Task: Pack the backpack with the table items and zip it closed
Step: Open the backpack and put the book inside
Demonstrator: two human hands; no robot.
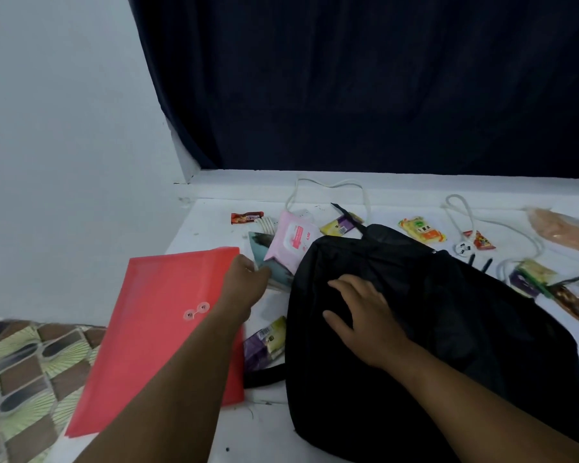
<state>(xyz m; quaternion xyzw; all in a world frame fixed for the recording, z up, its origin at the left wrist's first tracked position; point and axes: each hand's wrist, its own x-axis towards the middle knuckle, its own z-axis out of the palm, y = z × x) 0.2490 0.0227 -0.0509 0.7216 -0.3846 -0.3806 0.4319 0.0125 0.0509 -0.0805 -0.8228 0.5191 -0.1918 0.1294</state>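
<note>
Hands both in view, forearms reaching in from bottom edge. Left hand [244, 279] stretched fwd over far right corner of red folder [168, 332], fingers curled down at edge of teal booklet [264, 262]; looks like pinching folder corner or booklet edge, can't tell which, fingertips hidden. Right hand [361, 315] flat, palm down on black backpack [432, 329], fingers spread & straight, pressing fabric, gripping nothing.

Backpack lying flat mid-table on white tabletop [315, 439], soft matte black cloth, creased; no opening or contents visible from this angle, zip state not readable. One black strap [264, 375] poking out at left side under folder edge.

Folder: translucent red plastic, rectangular, string-&-button closure w/ two round discs; near end hanging off table edge over patterned floor [24, 372].

Loose items round pack: pink wet-wipes pouch [295, 240], soft, glossy, leaning on booklet & touching pack's left edge. Purple/yellow packet [264, 339] between folder & pack. Similar packet [340, 225] just behind pack. Brown candy bar [247, 217] far left. Yellow/orange sachet [422, 229] behind right. White cable [328, 187] looped at back; second white cord w/ plug [463, 247] right of pack. Small red snack wrapper [482, 241] beside plug. Crinkly foil packets [555, 289] at right, touching each other. Peach-coloured soft bundle [565, 228] far right, blurred. Dark curtain [365, 78] behind table.
</note>
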